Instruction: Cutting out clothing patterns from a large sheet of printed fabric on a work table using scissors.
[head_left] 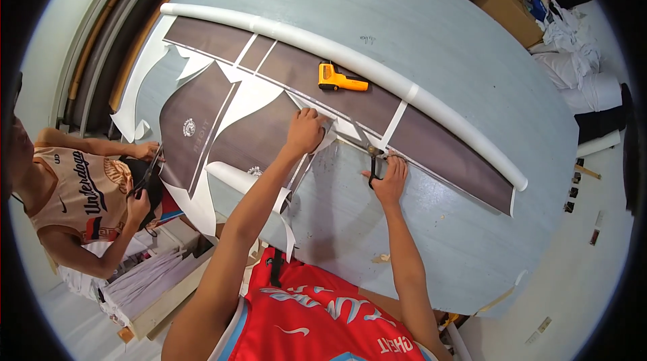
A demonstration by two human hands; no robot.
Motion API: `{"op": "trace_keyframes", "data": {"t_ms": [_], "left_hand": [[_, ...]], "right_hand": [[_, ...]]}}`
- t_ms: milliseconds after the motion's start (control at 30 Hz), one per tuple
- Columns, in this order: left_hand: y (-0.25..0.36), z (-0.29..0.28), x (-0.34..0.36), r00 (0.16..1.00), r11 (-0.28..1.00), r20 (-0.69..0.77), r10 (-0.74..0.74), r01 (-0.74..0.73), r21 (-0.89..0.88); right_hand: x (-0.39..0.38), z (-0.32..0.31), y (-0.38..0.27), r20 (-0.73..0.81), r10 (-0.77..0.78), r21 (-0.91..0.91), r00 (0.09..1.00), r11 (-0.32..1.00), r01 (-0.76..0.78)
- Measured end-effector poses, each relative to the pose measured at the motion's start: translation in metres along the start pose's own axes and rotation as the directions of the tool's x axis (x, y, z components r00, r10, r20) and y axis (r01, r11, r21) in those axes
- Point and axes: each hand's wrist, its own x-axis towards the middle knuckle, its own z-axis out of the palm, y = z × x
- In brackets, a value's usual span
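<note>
On the grey-blue surface (431,44) in front of you lies a long brown printed vinyl sheet (222,125) with white stripes and white backing paper curling off its cut edges. Your left hand (304,130) presses down on the sheet near its lower cut edge, fingers curled, the grip closed over a flap of white backing paper (329,140). Your right hand (389,179) sits just right of it at the same edge, its grip wrapped through the black handles of a pair of scissors (367,152); the blades point up and left into the sheet, toward your left hand, and stand slightly parted. Above both hands, resting on the brown sheet, is a yellow and black handheld tool (340,79) shaped like a pistol. Beyond that a long white roll (377,68) runs along the sheet's far edge, touching it. At your far left another person's hands (143,179) hold a second pair of scissors (149,169) at the sheet's left end. A cardboard box (502,1) stands at the upper right, well apart from your hands
</note>
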Motion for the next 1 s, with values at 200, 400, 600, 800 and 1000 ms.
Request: {"op": "trace_keyframes", "data": {"t_ms": [200,400,600,800,1000], "left_hand": [[0.0,-0.012,0.018,0.99,0.985,-0.113,-0.084,0.065,-0.161],[-0.03,-0.002,0.089,0.99,1.0,-0.139,-0.031,0.031,0.001],[-0.042,0.025,0.139,0.999,0.994,-0.048,-0.001,-0.004,-0.108],[-0.05,0.04,0.209,0.998,0.986,-0.042,-0.043,0.035,-0.162],[-0.051,0.063,0.255,0.995,0.978,-0.058,-0.081,0.068,-0.195]], "right_hand": [[0.004,-0.005,0.0,0.034,0.055,-0.031,0.998,0.998,-0.054],[0.008,-0.002,-0.01,0.109,0.089,-0.052,0.99,0.995,-0.084],[0.006,-0.005,-0.004,0.086,0.092,-0.077,0.992,0.993,-0.086],[0.014,-0.007,-0.009,0.152,0.133,-0.049,0.979,0.991,-0.127],[0.016,-0.009,-0.008,0.209,0.145,-0.085,0.967,0.988,-0.129]]}}
